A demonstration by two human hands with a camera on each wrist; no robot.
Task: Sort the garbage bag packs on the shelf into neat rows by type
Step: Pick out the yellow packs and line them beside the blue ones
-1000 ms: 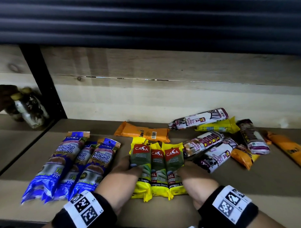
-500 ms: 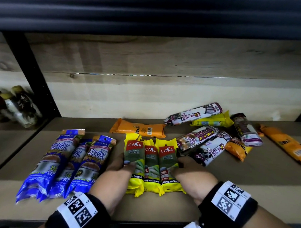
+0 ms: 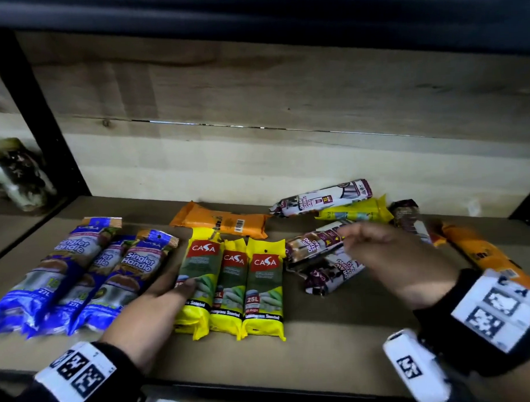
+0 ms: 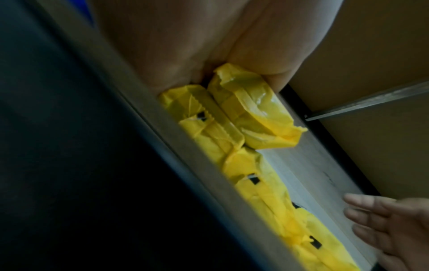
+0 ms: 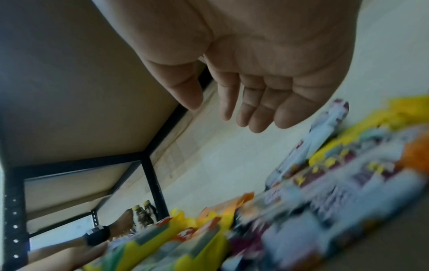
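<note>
Three yellow Casa packs [image 3: 235, 287] lie side by side in a row at the shelf's middle. My left hand [image 3: 168, 294] rests flat against the leftmost yellow pack [image 4: 253, 110], fingers straight. Left of it lie three blue Singlet Handle packs [image 3: 80, 276]. My right hand [image 3: 389, 256] hovers with loose, straight fingers [image 5: 243, 108] over the jumbled purple-white Draw String packs [image 3: 322, 253], holding nothing. Another Draw String pack [image 3: 320, 199], a yellow pack [image 3: 357, 211] and orange packs [image 3: 222, 222] lie further back.
The wooden shelf [image 3: 337, 327] has a plank back wall and a black metal post [image 3: 29, 112] at left. Bottles [image 3: 19, 176] stand in the neighbouring bay. An orange pack [image 3: 482, 253] lies at far right. A dark shelf edge hangs overhead.
My right hand has left the yellow row and lifted to the right, over the purple-white packs. My left hand stays at the row's left side.
</note>
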